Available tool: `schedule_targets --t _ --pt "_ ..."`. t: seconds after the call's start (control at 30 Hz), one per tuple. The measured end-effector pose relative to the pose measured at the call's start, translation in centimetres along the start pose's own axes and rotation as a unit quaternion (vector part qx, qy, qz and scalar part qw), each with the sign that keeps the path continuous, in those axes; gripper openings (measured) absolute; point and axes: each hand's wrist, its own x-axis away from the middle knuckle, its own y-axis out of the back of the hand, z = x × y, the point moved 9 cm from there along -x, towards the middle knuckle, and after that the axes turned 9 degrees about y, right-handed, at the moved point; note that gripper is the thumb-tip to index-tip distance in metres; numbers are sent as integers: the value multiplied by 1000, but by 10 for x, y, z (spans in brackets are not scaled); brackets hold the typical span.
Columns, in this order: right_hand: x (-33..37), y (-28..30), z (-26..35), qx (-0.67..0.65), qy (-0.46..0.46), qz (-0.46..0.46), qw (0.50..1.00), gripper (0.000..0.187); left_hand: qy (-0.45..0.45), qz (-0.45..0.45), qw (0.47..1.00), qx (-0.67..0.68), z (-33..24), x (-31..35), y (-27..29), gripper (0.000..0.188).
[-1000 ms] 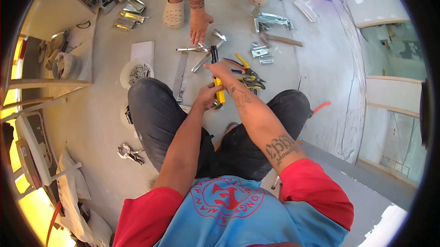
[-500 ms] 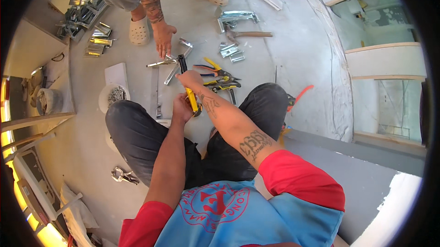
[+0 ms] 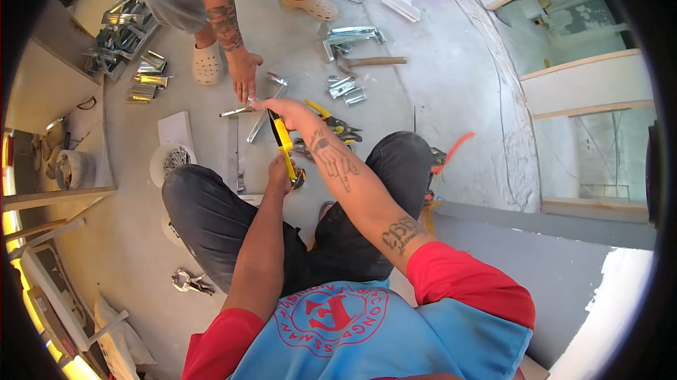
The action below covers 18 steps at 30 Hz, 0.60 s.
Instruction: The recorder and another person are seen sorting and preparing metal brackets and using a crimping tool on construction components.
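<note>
My left hand (image 3: 280, 172) is closed around the lower end of a yellow-and-black hand tool that looks like a hand riveter (image 3: 283, 140). Its black upper end points away, towards thin silver metal strips (image 3: 262, 120) on the floor. My right hand (image 3: 288, 111) reaches over that black end, its fingertips pressed together at the strips' joint; whatever they hold is too small to make out. Opposite, a co-worker's hand (image 3: 245, 73) rests spread just above the same strips. Snips with yellow handles (image 3: 338, 126) lie right of my right hand, partly covered by my forearm.
A white tub of small metal pieces (image 3: 175, 160) stands by my left knee. A hammer (image 3: 370, 61), short metal pieces (image 3: 345, 89) and a bent channel (image 3: 352, 34) lie beyond. Cut metal parts (image 3: 127, 34) are heaped far left; a clamp (image 3: 192, 282) lies near left.
My right hand has left the tool and moved left and away to the strips. The left hand has shifted slightly, still gripping the tool's lower end. The whole view has tilted a little.
</note>
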Motion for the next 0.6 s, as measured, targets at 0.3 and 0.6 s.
schedule_targets --t 0.3,0.6 --pt "-8 0 -41 452 86 -134 878 52 -11 16 1000 20 6 -10 12 38" --pt "0 13 -54 390 39 -117 912 47 14 -19 999 24 -22 23 -11 70"
